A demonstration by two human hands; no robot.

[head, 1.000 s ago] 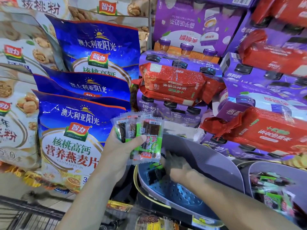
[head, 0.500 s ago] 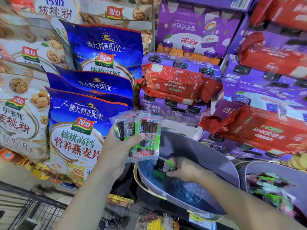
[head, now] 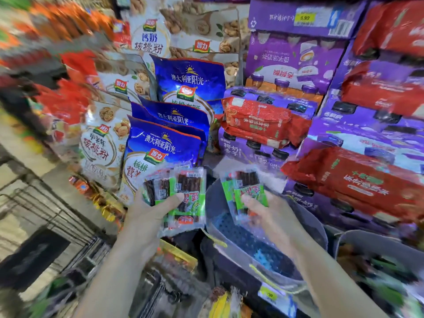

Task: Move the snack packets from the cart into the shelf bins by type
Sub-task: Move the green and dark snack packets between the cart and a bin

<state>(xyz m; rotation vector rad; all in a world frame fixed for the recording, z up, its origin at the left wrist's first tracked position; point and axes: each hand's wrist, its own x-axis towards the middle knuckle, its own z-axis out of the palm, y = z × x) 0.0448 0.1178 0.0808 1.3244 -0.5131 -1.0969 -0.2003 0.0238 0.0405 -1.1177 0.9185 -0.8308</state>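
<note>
Gripping a fan of snack packets [head: 185, 198] in the left hand [head: 149, 212], fingers curled behind, thumb across the front, at 9 o'clock from the grey bin [head: 308, 228]. Pinching green packets [head: 246, 189] in the right hand [head: 269, 213], over the bin's 12 o'clock edge.

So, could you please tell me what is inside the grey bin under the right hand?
Only its blue perforated floor shows inside the grey bin. The right hand, gripping green packets, and its forearm hide the rest.
</note>
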